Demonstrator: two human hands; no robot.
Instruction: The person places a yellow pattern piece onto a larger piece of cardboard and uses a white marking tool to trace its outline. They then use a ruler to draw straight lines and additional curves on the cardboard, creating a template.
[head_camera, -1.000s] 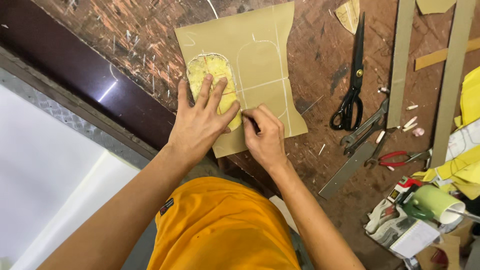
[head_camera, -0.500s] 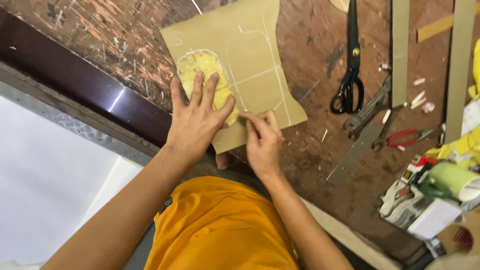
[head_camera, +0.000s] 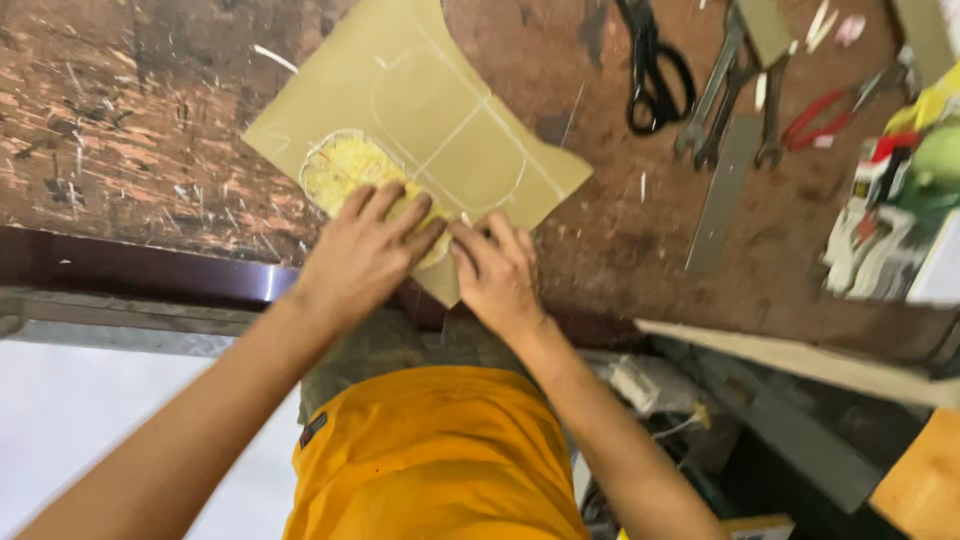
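At the near edge of the scarred brown wooden tabletop (head_camera: 150, 130), a yellow oval paper template (head_camera: 350, 170) lies on a tan cardboard sheet (head_camera: 440, 110).
Its long axis runs up-left, away from the hands; left hand (head_camera: 365, 255) presses it flat with spread fingers, right hand (head_camera: 500, 275) touches beside it, pinched on something I cannot make out. Black scissors (head_camera: 655, 70) lie well apart.

The sheet (head_camera: 440, 120) is tan, marked with pale curved and straight lines. The template (head_camera: 350, 170) on it is mottled yellow with a faint reddish edge. The tabletop (head_camera: 130, 130) is scratched reddish-brown with a dark edge. The scissors (head_camera: 650, 70) are black, the pliers (head_camera: 825, 115) red-handled, the ruler (head_camera: 725, 195) grey, the shirt (head_camera: 430, 460) orange.
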